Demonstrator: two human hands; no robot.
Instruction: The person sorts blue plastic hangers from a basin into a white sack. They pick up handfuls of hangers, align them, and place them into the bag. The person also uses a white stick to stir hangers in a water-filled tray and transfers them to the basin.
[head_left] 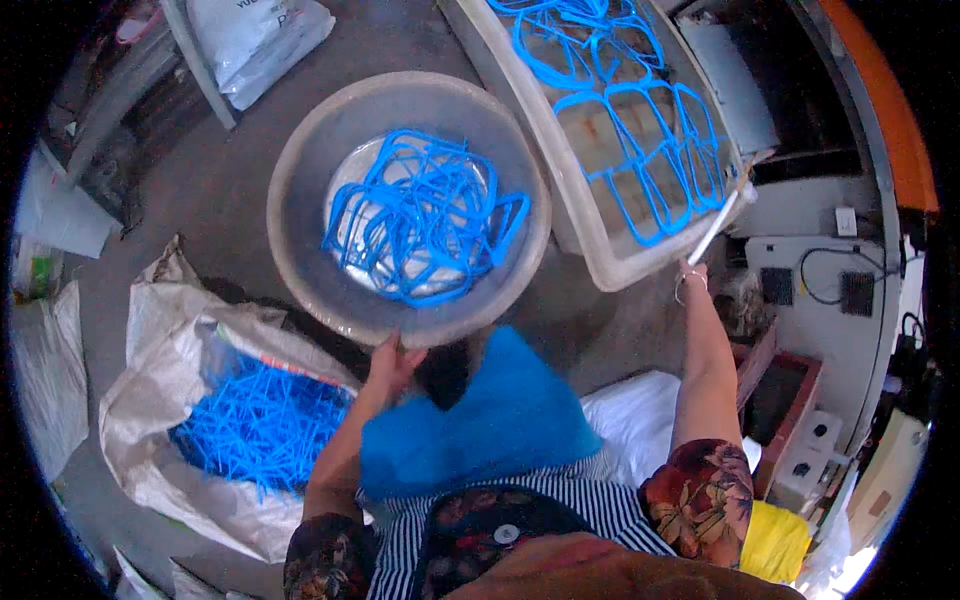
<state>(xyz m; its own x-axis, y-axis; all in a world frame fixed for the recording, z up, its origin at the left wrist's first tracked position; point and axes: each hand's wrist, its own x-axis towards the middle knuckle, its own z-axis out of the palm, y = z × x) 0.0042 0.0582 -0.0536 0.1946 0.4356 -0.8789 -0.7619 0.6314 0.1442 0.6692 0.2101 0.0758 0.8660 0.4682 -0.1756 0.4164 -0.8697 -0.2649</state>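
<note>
A large round grey basin (290, 150) stands on the floor ahead of me, with a tangle of looped blue plastic pieces (410, 215) in its bottom. My left hand (392, 368) grips the near edge of this basin; part of its fingers is hidden. Out to the right, my right hand (690, 272) is closed around the lower end of a white stick (716, 226). The stick slants up over the near corner of a long pale trough (620, 272). Joined blue plastic loops (640, 165) lie inside that trough, in murky water.
An opened white woven sack (135, 415) full of thin blue plastic strips (265, 420) lies at my left. A blue cloth (480, 420) covers my lap. Grey equipment boxes (800, 220) stand on the right, and a white bag (260, 45) sits at the far left.
</note>
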